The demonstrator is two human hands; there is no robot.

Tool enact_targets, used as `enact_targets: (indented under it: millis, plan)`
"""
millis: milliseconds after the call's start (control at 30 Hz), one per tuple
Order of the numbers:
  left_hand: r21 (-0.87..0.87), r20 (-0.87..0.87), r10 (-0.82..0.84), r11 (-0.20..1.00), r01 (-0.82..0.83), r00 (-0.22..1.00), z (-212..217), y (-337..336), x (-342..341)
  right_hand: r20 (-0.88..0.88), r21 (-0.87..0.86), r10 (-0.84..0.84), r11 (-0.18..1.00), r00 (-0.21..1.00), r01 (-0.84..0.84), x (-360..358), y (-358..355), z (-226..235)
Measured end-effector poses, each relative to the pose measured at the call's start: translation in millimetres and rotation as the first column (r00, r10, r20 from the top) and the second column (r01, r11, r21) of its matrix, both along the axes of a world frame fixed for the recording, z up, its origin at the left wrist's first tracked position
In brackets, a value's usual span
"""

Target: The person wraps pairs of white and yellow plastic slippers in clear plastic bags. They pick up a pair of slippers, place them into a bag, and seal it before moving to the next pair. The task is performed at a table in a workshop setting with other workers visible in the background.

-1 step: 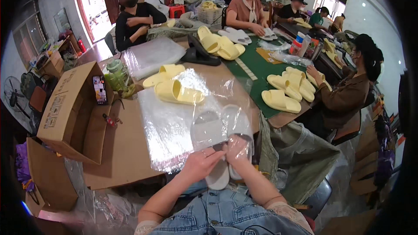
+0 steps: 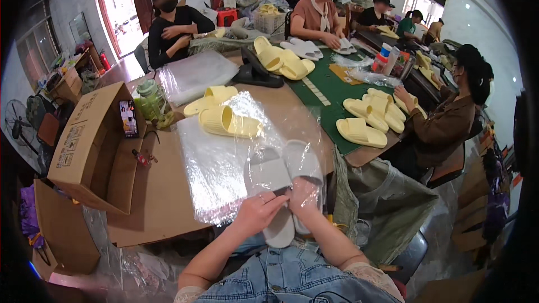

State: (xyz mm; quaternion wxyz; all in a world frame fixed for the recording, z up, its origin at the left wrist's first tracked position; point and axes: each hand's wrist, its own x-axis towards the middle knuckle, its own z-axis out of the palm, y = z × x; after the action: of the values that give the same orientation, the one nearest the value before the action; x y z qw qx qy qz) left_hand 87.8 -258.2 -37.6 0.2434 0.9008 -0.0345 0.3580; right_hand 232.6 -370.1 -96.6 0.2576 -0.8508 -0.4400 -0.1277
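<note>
Left hand (image 2: 259, 212) and right hand (image 2: 304, 196) together at grey slippers (image 2: 268, 171); can't tell exactly what fingers clamp. Slippers overlap plastic stack's (image 2: 210, 174) right side. Yellow slipper (image 2: 242, 128) on stack's far end; carton (image 2: 90, 148) left of stack.

Near edge: I have the light-grey rubber slide slippers (image 2: 266, 166) side by side, overlapping the right part of a flat stack of clear plastic (image 2: 210, 171).
Stack's far part: a pale-yellow ribbed rubber slipper (image 2: 247, 126), behind and left of the grey pair.
Left end: to my left, an open brown cardboard box (image 2: 81, 134); a dark rectangular phone (image 2: 128, 119) at its far right edge, a translucent green jug (image 2: 151, 100) just behind.
Far middle: black rubber slippers (image 2: 263, 76), right of a second clear plastic stack (image 2: 199, 76).
Right: a flat green mat (image 2: 321, 116), bearing a pale-yellow slipper group (image 2: 368, 113).
</note>
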Motion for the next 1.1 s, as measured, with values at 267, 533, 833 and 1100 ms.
enact_targets:
  millis: [267, 533, 833, 1100]
  plan:
    - [-0.062, -0.119, -0.213, 0.976, 0.206, 0.97, -4.1, -20.0, 5.5, -0.323, -0.151, -0.078, 0.988, 0.943, 0.03, 10.0, 33.0, -11.6]
    - [-0.146, -0.216, -0.339, 0.938, 0.313, 0.915, 4.0, -30.3, -10.7, -0.268, 0.003, -0.175, 0.983, 0.948, 0.182, 31.8, 64.1, -6.8]
    - [-0.334, -0.434, -0.411, 0.9, 0.281, 0.802, 23.1, 16.9, -13.5, -0.313, -0.105, -0.189, 0.981, 0.931, 0.163, 35.8, 67.0, 0.8]
    - [-0.049, -0.011, 0.309, 0.95, -0.309, 0.951, -14.2, 110.7, 31.9, -0.313, -0.117, -0.133, 0.988, 0.94, 0.101, 42.8, 69.7, -14.6]
